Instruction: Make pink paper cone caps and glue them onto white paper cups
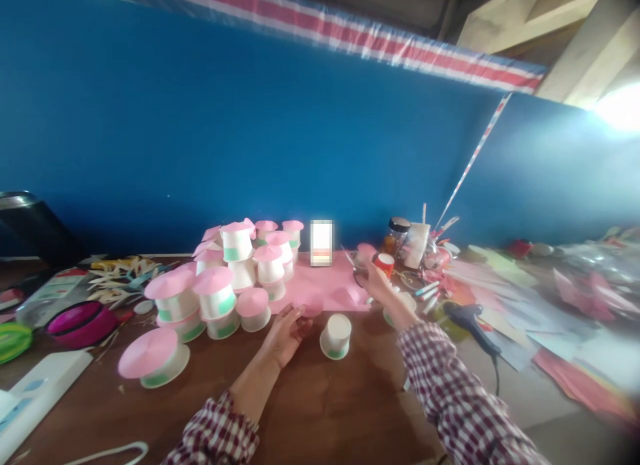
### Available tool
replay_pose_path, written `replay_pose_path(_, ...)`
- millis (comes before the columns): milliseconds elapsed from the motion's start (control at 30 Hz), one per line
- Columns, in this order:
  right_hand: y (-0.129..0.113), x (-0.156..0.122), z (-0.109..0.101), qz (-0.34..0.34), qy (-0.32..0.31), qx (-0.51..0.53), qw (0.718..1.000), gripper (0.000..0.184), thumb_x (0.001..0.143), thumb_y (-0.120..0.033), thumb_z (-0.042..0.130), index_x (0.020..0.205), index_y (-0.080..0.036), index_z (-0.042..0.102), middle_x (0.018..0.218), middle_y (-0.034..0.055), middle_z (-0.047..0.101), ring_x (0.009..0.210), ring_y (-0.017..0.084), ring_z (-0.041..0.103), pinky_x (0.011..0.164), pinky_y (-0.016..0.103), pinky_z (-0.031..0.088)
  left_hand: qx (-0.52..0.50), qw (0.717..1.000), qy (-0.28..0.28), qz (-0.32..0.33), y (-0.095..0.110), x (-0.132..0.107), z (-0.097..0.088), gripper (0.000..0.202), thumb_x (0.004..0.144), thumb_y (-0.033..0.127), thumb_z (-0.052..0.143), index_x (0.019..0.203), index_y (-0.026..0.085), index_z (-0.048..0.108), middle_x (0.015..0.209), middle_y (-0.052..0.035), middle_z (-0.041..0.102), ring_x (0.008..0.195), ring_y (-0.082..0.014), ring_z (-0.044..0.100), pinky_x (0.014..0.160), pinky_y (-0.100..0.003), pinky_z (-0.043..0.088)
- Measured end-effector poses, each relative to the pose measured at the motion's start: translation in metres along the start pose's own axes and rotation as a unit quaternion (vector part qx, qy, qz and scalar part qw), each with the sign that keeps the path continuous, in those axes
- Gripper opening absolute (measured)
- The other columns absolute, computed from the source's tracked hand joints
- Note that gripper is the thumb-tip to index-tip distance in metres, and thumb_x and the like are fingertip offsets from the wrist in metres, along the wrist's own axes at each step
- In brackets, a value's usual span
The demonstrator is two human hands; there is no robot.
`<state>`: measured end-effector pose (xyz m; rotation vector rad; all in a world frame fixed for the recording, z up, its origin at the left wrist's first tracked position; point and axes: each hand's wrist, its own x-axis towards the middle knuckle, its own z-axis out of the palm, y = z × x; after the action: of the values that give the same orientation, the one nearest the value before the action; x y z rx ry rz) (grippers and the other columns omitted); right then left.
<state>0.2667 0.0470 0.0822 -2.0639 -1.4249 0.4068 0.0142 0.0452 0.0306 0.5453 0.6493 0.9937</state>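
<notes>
The cup [337, 335], axis vertical, stands between the hands, nearer the left hand [286, 335], which pinches a disc [313, 308]; right hand [379, 283] at scissors [359, 276], grip unclear.

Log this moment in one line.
left hand: at pink disc | right hand: at scissors, grip unclear | white cup: upside down on table

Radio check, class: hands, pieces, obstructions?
Left hand at pink disc. Right hand by pink sheet, grip unclear. White cup upside down between hands.
</notes>
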Motion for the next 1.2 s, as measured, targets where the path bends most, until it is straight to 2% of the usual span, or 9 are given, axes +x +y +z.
replay_pose_path(100, 0.006, -0.016, 0.003, -0.039, 0.005, 0.134, 0.99, 0.036, 0.084, -0.027, 0.049, 0.118, -0.014, 0.051, 0.091, 0.0082, 0.067, 0.071, 0.016, 0.063, 0.056, 0.025, 0.049, -0.026, 1.0, -0.009, 0.009, -0.001, 0.006, 0.002, 0.014, 0.069, 0.015, 0.074, 0.077, 0.014, 0.062, 0.076, -0.0015, 0.068, 0.066, -0.0097, 0.064, 0.061, -0.019, 0.056)
replay_pose_path(167, 0.01, -0.025, 0.01, -0.062, 0.015, 0.207, 0.976, 0.04, 0.083, -0.035, 0.051, 0.117, -0.013, 0.052, 0.09, 0.0088, 0.067, 0.071, 0.016, 0.063, 0.055, 0.025, 0.05, -0.04, 0.999, -0.005, 0.024, -0.002, 0.014, 0.005, 0.013, 0.07, 0.014, 0.073, 0.076, 0.014, 0.062, 0.073, 0.0, 0.067, 0.066, -0.0088, 0.064, 0.063, -0.018, 0.055)
replay_pose_path(333, 0.019, -0.035, 0.037, -0.116, 0.018, 0.313, 0.943, 0.039, 0.076, -0.04, 0.059, 0.106, -0.015, 0.059, 0.092, 0.0103, 0.067, 0.083, 0.021, 0.064, 0.064, 0.03, 0.053, -0.054, 0.997, 0.012, 0.055, -0.006, 0.031, 0.018, 0.013, 0.07, 0.015, 0.073, 0.076, 0.016, 0.061, 0.072, 0.0015, 0.068, 0.067, -0.0084, 0.066, 0.058, -0.014, 0.052)
replay_pose_path(433, 0.022, -0.038, 0.047, -0.134, -0.006, 0.35, 0.927, 0.04, 0.078, -0.037, 0.058, 0.111, -0.016, 0.056, 0.092, 0.0103, 0.067, 0.088, 0.022, 0.065, 0.071, 0.033, 0.054, -0.04, 0.998, 0.01, 0.056, -0.004, 0.033, 0.021, 0.015, 0.068, 0.015, 0.074, 0.076, 0.016, 0.061, 0.071, 0.0005, 0.068, 0.066, -0.0103, 0.067, 0.052, -0.014, 0.05)
replay_pose_path(567, 0.024, -0.041, 0.051, -0.155, -0.03, 0.324, 0.933, 0.042, 0.079, -0.031, 0.056, 0.118, -0.015, 0.054, 0.093, 0.009, 0.067, 0.086, 0.019, 0.064, 0.073, 0.032, 0.053, -0.013, 0.999, 0.008, 0.047, -0.002, 0.031, 0.018, 0.021, 0.066, 0.016, 0.077, 0.082, 0.015, 0.063, 0.076, -0.0019, 0.069, 0.066, -0.0113, 0.066, 0.048, -0.013, 0.049)
replay_pose_path(767, 0.019, -0.047, 0.053, -0.172, -0.068, 0.252, 0.95, 0.034, 0.077, -0.032, 0.061, 0.108, -0.017, 0.06, 0.084, 0.0038, 0.066, 0.076, 0.016, 0.061, 0.066, 0.027, 0.05, 0.005, 0.999, 0.037, 0.039, -0.009, 0.033, 0.011, 0.02, 0.066, 0.018, 0.077, 0.081, 0.016, 0.064, 0.071, 0.0026, 0.065, 0.054, -0.0041, 0.058, 0.044, -0.01, 0.046)
replay_pose_path(867, 0.019, -0.048, 0.052, -0.165, -0.085, 0.252, 0.95, 0.033, 0.077, -0.034, 0.061, 0.105, -0.016, 0.064, 0.084, 0.0047, 0.067, 0.079, 0.018, 0.062, 0.069, 0.029, 0.051, 0.014, 0.998, 0.044, 0.035, -0.012, 0.033, 0.01, 0.021, 0.066, 0.019, 0.078, 0.083, 0.016, 0.065, 0.072, 0.0023, 0.065, 0.056, -0.0046, 0.059, 0.045, -0.011, 0.047)
replay_pose_path(1033, 0.019, -0.048, 0.045, -0.149, -0.128, 0.293, 0.936, 0.043, 0.074, -0.037, 0.064, 0.11, -0.012, 0.064, 0.086, 0.0079, 0.069, 0.077, 0.02, 0.064, 0.072, 0.032, 0.052, 0.037, 0.998, 0.046, 0.033, -0.013, 0.033, 0.011, 0.022, 0.066, 0.02, 0.078, 0.085, 0.016, 0.066, 0.074, 0.0009, 0.065, 0.057, -0.0055, 0.059, 0.043, -0.011, 0.045)
replay_pose_path(1200, 0.017, -0.05, 0.047, -0.169, -0.116, 0.247, 0.947, 0.038, 0.076, -0.033, 0.061, 0.108, -0.014, 0.067, 0.089, 0.009, 0.07, 0.085, 0.022, 0.066, 0.078, 0.035, 0.052, 0.049, 0.997, 0.047, 0.044, -0.011, 0.035, 0.01, 0.022, 0.066, 0.021, 0.078, 0.084, 0.016, 0.067, 0.077, 0.0001, 0.066, 0.058, -0.0054, 0.06, 0.044, -0.011, 0.045)
